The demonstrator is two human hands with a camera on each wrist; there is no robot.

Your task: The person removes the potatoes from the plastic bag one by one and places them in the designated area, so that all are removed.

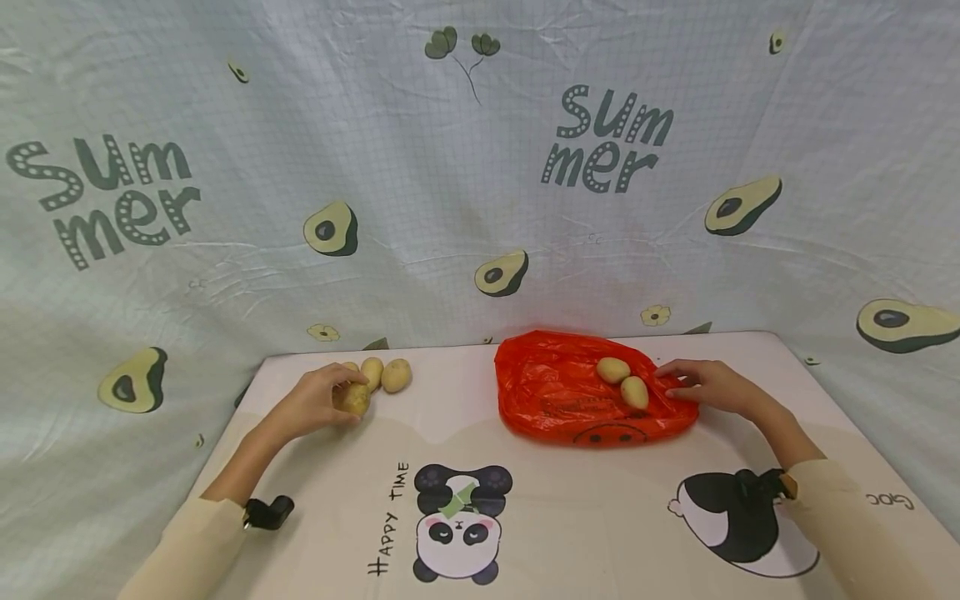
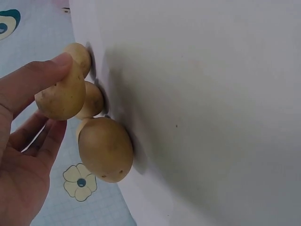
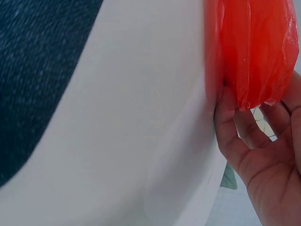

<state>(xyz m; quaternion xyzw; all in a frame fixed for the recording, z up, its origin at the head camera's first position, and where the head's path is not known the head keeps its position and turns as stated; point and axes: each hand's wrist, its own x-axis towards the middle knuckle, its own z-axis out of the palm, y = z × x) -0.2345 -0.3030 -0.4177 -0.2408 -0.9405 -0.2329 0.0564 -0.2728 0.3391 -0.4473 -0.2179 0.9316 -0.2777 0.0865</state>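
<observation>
At the table's left, my left hand (image 1: 315,402) pinches a yellow potato (image 2: 63,96) between thumb and fingers. Close behind it are more potatoes (image 1: 396,375), lying near the back edge; the left wrist view shows a large potato (image 2: 106,149) nearest the camera. A red plastic bag (image 1: 555,387) lies spread out right of the middle. Two potatoes (image 1: 633,392) rest on or in its right part, touching each other. My right hand (image 1: 712,386) grips the bag's right edge, with red plastic (image 3: 258,52) between thumb and fingers. Part of that hold is hidden in the right wrist view.
The white table (image 1: 330,517) carries panda prints and lettering. A pale curtain (image 1: 420,167) with avocado prints hangs right behind its back edge and along both sides. Dark wrist cameras (image 1: 268,512) sit on both forearms.
</observation>
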